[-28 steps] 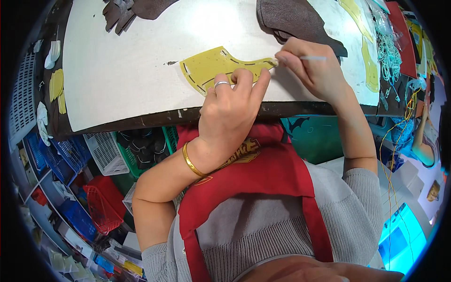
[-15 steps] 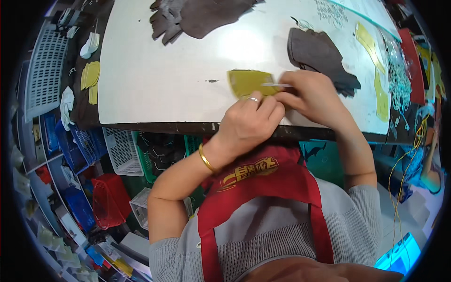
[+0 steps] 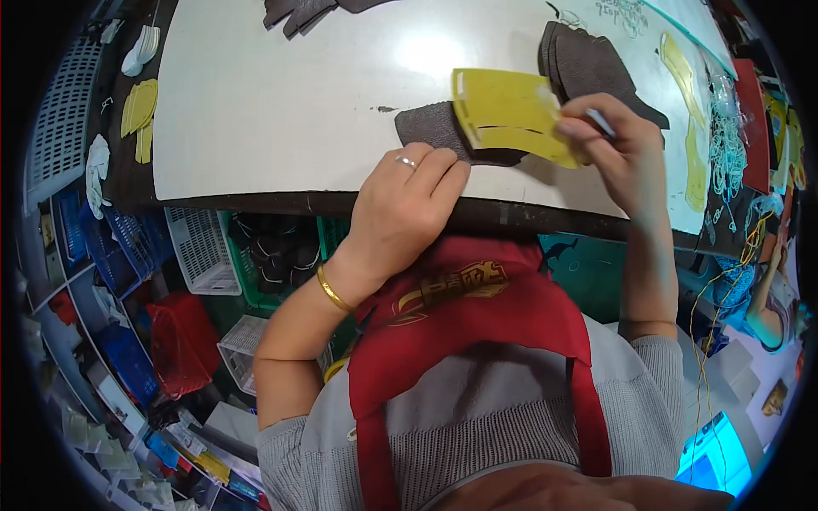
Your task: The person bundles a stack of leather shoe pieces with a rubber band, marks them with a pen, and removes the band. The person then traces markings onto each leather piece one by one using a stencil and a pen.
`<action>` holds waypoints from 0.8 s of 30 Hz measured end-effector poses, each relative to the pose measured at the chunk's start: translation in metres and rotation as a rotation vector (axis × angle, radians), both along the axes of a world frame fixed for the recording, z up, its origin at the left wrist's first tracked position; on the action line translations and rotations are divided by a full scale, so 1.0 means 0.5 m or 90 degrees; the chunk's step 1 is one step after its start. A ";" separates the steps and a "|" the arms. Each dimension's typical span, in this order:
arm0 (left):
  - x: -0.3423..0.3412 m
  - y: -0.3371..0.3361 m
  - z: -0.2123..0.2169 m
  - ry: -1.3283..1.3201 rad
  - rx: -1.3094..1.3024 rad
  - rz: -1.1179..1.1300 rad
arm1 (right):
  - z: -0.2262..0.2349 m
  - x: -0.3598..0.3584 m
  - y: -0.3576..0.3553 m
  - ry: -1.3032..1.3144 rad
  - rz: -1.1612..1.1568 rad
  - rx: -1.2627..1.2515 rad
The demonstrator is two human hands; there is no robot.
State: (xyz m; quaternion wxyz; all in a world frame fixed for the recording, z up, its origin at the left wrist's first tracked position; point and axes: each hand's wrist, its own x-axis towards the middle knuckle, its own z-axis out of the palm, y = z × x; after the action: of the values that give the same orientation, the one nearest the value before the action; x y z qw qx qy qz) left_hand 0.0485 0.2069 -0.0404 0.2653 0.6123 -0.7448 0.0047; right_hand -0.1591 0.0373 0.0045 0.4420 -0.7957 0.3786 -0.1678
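Note:
My right hand [image 3: 615,146] holds a yellow plastic template [image 3: 504,115] by its right end, lifted and tilted off the white worktable [image 3: 281,102]. A thin pen shows between the same fingers. Under the template lies a dark grey piece of shoe material [image 3: 436,128], partly hidden by it. My left hand [image 3: 407,198] lies at the table's front edge with its fingertips pressing on that grey piece. There is a ring on one finger and a gold bangle on the wrist.
A stack of dark grey cut pieces [image 3: 596,64] sits behind my right hand, more at the far edge [image 3: 298,10]. Yellow templates [image 3: 136,115] lie left of the table. Plastic baskets [image 3: 200,247] and bins stand below. Cords and yellow strips [image 3: 724,145] crowd the right side.
The yellow template lay flat on the grey piece while my right hand traced along it with the pen. Now my right hand has lifted it, uncovering the grey piece. The view has shifted.

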 end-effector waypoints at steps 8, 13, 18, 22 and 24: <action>-0.008 0.028 -0.036 0.052 -0.085 0.099 | -0.068 0.070 0.010 0.060 0.156 -0.093; -0.014 0.025 -0.022 0.007 -0.084 0.087 | -0.072 0.073 0.013 0.114 0.172 -0.150; -0.026 0.016 0.009 -0.150 0.043 0.090 | -0.051 0.042 -0.028 0.144 0.109 0.008; -0.034 0.005 0.009 -0.189 0.046 0.075 | -0.059 0.011 -0.022 0.119 0.079 -0.006; -0.041 0.002 0.016 -0.204 0.054 0.062 | -0.068 0.003 -0.013 0.094 0.064 -0.064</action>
State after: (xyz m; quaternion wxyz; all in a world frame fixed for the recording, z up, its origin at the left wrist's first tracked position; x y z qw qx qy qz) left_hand 0.0282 0.2080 -0.0325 0.1169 0.6499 -0.7462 0.0838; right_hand -0.1576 0.0307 -0.0296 0.3804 -0.8451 0.3606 -0.1050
